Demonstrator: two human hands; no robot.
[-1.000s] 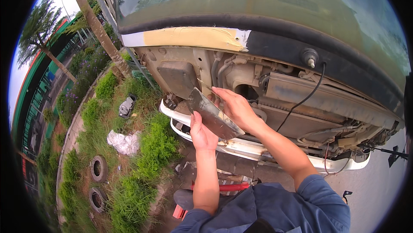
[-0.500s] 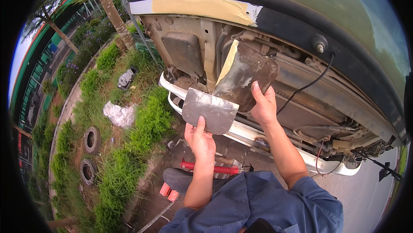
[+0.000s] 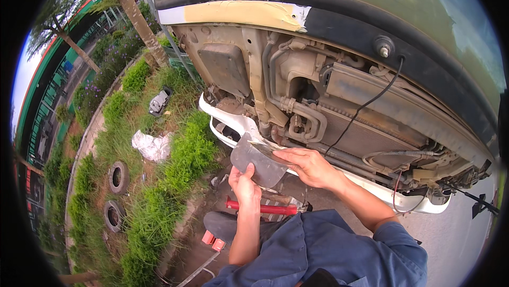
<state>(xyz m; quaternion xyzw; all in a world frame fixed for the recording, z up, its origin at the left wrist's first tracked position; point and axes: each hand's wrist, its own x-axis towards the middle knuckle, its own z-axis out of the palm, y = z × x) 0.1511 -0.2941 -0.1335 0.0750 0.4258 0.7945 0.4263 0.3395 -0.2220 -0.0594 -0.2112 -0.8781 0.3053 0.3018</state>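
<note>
My left hand (image 3: 245, 183) grips a grey flat spreader plate (image 3: 253, 159) with rounded corners, thumb on its face. My right hand (image 3: 307, 165) is closed on a second, dark plate (image 3: 269, 148), now turned nearly edge-on and partly behind the grey one. The two plates meet or overlap; the exact contact is hard to see. Earlier the dark plate showed a band of pale yellow paste along one edge; now that face is mostly hidden. Ahead, a strip of yellow filler (image 3: 233, 11) covers part of the vehicle's front panel below the windscreen.
The vehicle's exposed radiator (image 3: 366, 133), hoses and a hanging black cable (image 3: 366, 109) lie ahead. A white bumper (image 3: 366, 187) crosses in front of me. Below are a red jack-like tool (image 3: 260, 207) and red blocks (image 3: 213, 241). Left stand grass, tyres (image 3: 119, 177) and a plastic bag (image 3: 151, 145).
My right hand has come down and slightly left, tipping the dark plate from facing me to nearly edge-on against the grey plate. My left hand has lowered slightly and tilted the grey plate.
</note>
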